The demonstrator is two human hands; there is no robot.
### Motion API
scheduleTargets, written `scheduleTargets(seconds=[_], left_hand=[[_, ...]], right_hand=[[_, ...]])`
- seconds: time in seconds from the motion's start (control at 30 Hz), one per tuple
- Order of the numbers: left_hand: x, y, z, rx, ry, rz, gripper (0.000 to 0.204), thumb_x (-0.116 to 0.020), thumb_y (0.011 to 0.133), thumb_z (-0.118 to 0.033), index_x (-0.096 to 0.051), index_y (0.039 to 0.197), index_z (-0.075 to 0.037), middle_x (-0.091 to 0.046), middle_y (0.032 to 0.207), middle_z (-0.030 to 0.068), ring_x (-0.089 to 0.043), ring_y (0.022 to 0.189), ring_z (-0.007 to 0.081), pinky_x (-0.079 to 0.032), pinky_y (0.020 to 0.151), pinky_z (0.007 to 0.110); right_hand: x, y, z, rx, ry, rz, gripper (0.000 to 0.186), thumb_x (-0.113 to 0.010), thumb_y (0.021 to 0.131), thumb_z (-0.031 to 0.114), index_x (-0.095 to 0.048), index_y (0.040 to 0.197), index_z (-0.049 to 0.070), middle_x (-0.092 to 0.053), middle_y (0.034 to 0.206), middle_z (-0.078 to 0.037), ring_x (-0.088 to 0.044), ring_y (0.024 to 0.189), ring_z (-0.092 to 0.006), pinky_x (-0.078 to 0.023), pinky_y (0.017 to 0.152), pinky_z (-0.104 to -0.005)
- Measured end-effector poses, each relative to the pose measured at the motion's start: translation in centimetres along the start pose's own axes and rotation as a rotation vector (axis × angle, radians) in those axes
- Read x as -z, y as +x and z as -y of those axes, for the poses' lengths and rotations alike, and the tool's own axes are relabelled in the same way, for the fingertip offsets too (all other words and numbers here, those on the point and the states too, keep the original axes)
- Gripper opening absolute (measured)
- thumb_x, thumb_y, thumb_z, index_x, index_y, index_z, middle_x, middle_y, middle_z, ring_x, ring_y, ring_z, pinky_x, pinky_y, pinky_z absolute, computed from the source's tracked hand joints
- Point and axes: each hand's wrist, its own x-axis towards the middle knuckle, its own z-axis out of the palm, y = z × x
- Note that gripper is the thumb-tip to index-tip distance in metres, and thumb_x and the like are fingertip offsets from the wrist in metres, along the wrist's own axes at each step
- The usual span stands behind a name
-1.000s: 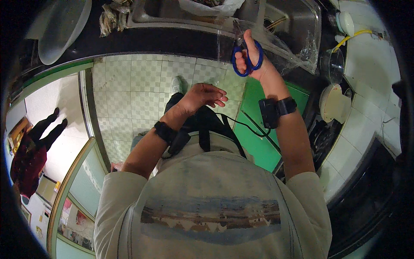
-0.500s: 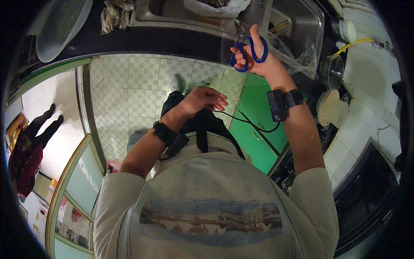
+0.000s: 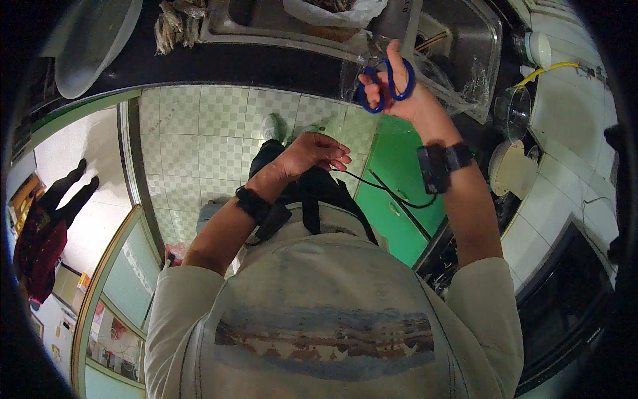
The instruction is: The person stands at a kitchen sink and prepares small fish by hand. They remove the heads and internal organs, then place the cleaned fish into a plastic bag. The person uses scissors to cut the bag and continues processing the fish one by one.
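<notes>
Two hands are raised: blue-handled scissors (image 3: 385, 85) are gripped in the right hand (image 3: 399, 100), far and right near the sink (image 3: 465, 40); a clear plastic sheet (image 3: 352, 123) is pinched by the left hand (image 3: 312, 151), nearer.

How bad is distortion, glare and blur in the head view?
Head view: heavy fisheye, counter edge bows, black vignette at the corners; glare on the clear plastic by the scissors; both hands reasonably sharp; floor bright, right side dim.

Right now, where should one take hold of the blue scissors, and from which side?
Take the blue scissors by the two looped handles, coming from below, on the person's side. The right hand already has its fingers through those loops, and the blades point away toward the sink.
</notes>
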Motion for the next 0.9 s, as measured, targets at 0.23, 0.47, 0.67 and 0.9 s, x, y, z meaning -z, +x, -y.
scheduleTargets(seconds=[0.23,0.47,0.67,0.9], left_hand=[[-0.1,-0.1,0.3,0.019,0.034,0.028,0.028,-0.061,0.092,-0.018,-0.064,0.112,0.002,-0.072,0.100,0.0092,-0.070,0.090,0.0173,-0.051,0.070,0.025],[-0.1,-0.4,0.3,0.053,0.068,0.042,0.032,-0.063,0.092,-0.022,-0.064,0.112,0.002,-0.071,0.101,0.0098,-0.070,0.089,0.0169,-0.052,0.074,0.026],[0.1,-0.7,0.4,0.063,0.023,0.046,0.033,-0.065,0.091,-0.023,-0.064,0.112,0.003,-0.071,0.100,0.0108,-0.070,0.089,0.0174,-0.052,0.075,0.026],[0.1,-1.3,0.4,0.049,0.072,0.078,0.033,-0.064,0.091,-0.022,-0.064,0.113,0.002,-0.071,0.100,0.0097,-0.069,0.089,0.0164,-0.053,0.075,0.026]], right_hand=[[0.3,-3.1,-0.7,-0.083,-0.163,0.018,0.122,-0.038,0.058,0.098,-0.051,0.114,-0.010,-0.051,0.065,-0.005,-0.050,0.062,-0.0189,-0.042,0.065,-0.0296],[0.5,-3.5,-1.0,-0.093,-0.203,-0.024,0.122,-0.030,0.060,0.099,-0.056,0.112,-0.009,-0.051,0.063,-0.005,-0.051,0.062,-0.0214,-0.042,0.064,-0.0300],[0.9,-4.5,-1.0,-0.125,-0.325,-0.026,0.122,-0.032,0.061,0.098,-0.057,0.111,-0.011,-0.054,0.063,-0.004,-0.055,0.059,-0.0196,-0.045,0.062,-0.0303],[0.1,-2.6,0.2,-0.099,-0.387,-0.099,0.121,-0.028,0.063,0.098,-0.057,0.112,-0.008,-0.048,0.063,0.000,-0.053,0.059,-0.0177,-0.041,0.059,-0.0275]])
